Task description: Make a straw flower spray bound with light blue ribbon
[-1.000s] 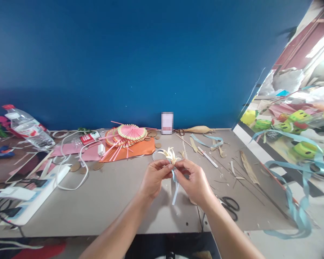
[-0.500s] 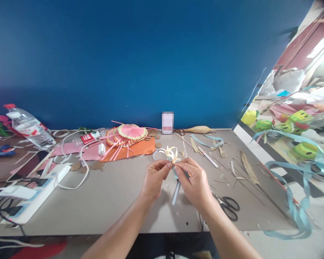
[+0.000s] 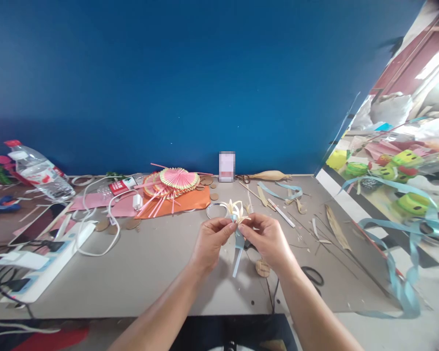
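Observation:
Between my hands is a handmade flower (image 3: 235,208) with narrow cream petals that curl outward. Light blue ribbon (image 3: 239,240) wraps below the petals, and a pale strip hangs down from it. My left hand (image 3: 209,243) is closed, pinching the flower's base between thumb and forefinger. Opposite it, my right hand (image 3: 269,239) is closed too, its thumb and forefinger pinching at the lower right petals. The fingertips cover part of the flower's base. Under my right wrist lies a round wooden disc (image 3: 263,268). Black-handled scissors (image 3: 312,276) are partly hidden behind my right forearm.
Watermelon-patterned paper fans (image 3: 179,179) lie on orange paper (image 3: 193,199) at the back left. A white power strip (image 3: 54,265) with cables and a plastic bottle (image 3: 42,173) stand left. Dried husk (image 3: 338,226), thin sticks and blue ribbon (image 3: 411,273) are on the right.
My right hand has shifted slightly right and its fingers have moved to the petals, which now bend down on the right. The wooden disc below my right hand has come into view.

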Available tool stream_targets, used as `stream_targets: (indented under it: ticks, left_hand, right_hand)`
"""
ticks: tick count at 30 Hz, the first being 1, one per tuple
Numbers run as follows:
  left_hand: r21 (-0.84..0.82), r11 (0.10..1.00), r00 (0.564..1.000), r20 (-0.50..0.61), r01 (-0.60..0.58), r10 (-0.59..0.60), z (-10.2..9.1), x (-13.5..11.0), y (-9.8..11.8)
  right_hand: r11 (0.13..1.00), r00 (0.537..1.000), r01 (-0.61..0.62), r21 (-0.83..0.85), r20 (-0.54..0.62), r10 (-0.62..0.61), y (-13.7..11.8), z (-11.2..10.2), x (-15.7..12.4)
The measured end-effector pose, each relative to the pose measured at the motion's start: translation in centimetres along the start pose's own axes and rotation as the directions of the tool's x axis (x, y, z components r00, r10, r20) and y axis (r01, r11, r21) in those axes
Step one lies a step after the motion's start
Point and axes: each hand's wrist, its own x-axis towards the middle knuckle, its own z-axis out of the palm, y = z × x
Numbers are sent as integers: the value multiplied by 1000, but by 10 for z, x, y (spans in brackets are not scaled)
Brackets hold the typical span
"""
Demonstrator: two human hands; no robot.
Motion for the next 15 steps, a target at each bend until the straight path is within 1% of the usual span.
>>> stream_targets:
  ticks: [5,10,12,15]
  left_hand:
    - [39,998,999,-3,-44,45,3,-3,4]
    - [46,998,999,-3,-50,51,4,-3,5]
    - [26,999,999,-9,-43,43,4,-2,4]
    - [6,1000,1000,7,1,-1,5,-2,3]
  right_hand:
    - [1000,1000,1,-22,2,-1,-3,2,-1]
    - [999,999,2,-34,-34,-3,-5,5,0]
    - [1000,998,-1,-29,-67,-1,-5,5,0]
    - [1000,995,0,-16,-96,-2,-3,5,1]
